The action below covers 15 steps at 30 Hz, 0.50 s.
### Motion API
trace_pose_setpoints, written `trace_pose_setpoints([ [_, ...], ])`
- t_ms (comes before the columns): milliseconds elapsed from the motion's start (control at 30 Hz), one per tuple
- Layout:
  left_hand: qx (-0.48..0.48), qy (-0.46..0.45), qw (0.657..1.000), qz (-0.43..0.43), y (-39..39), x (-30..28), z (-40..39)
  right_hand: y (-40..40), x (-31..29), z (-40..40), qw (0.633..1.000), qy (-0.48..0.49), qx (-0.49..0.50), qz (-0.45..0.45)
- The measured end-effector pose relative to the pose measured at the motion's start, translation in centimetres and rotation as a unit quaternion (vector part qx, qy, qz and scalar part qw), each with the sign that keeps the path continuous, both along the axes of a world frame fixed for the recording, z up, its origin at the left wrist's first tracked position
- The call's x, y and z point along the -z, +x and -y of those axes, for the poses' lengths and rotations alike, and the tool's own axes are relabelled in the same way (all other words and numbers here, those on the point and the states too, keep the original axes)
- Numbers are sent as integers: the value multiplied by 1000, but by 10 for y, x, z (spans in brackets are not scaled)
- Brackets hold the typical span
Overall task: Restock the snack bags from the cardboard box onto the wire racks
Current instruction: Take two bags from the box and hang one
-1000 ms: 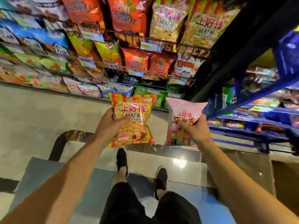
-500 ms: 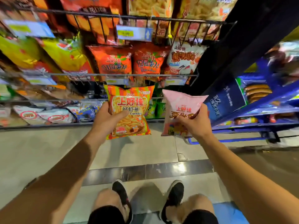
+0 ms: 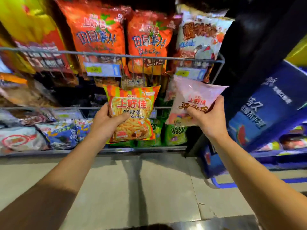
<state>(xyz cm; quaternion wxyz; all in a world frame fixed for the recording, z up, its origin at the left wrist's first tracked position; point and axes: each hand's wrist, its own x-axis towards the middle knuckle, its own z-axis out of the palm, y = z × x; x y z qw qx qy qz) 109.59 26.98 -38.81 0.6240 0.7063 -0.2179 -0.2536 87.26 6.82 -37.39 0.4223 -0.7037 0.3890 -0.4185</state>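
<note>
My left hand [image 3: 106,125] grips an orange and yellow striped prawn cracker bag [image 3: 132,112] by its left edge, held upright in front of the lower wire rack [image 3: 66,107]. My right hand [image 3: 206,120] pinches a pale pink snack bag [image 3: 194,98] at its lower right, tilted, its top corner just below the upper wire rack [image 3: 149,56]. Both bags hang close in front of the shelves. The cardboard box is out of sight.
Orange potato chip bags [image 3: 98,35] and a white bag [image 3: 201,34] stand in the upper rack behind price tags [image 3: 103,69]. Green bags [image 3: 176,131] and blue-white bags [image 3: 61,135] fill the bottom rack. A dark post [image 3: 245,52] and blue shelving [image 3: 269,110] stand to the right. Tiled floor lies below.
The racks have come much closer and larger in view. Both hands have carried their bags up and forward to the shelves; my feet have dropped out of view.
</note>
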Motion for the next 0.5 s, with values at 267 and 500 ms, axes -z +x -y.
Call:
trace_pose_setpoints([
  [267,-17,-74,997,1,0,35,23,26,10,26,992,-75,22,102],
  [500,-35,-109,993,-40,5,49,36,46,45,48,994,-45,10,100],
])
